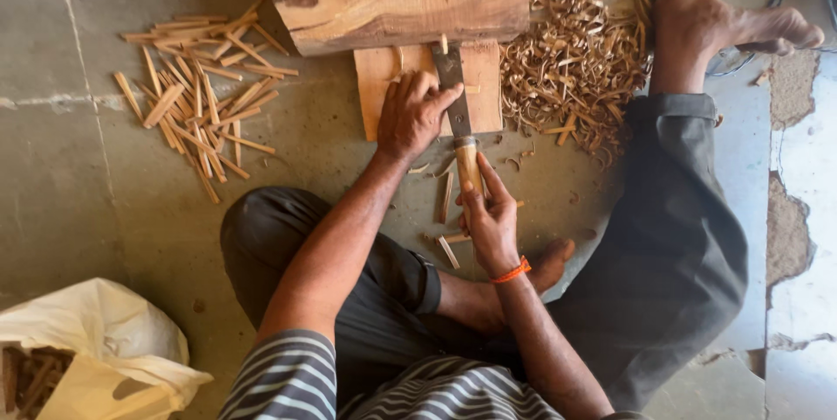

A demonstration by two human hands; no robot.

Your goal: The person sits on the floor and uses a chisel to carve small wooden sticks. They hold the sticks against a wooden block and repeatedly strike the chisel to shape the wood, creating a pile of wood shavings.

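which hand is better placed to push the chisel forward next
Right, probably: the right hand wraps the chisel at its wooden handle, while the left hand only presses flat beside the blade.

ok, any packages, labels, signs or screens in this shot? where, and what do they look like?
White crumpled plastic bag: the only package, on the floor at lower left beside the person's left knee, open, with brown wood pieces showing inside.
Labels, signs, screens: none in view.
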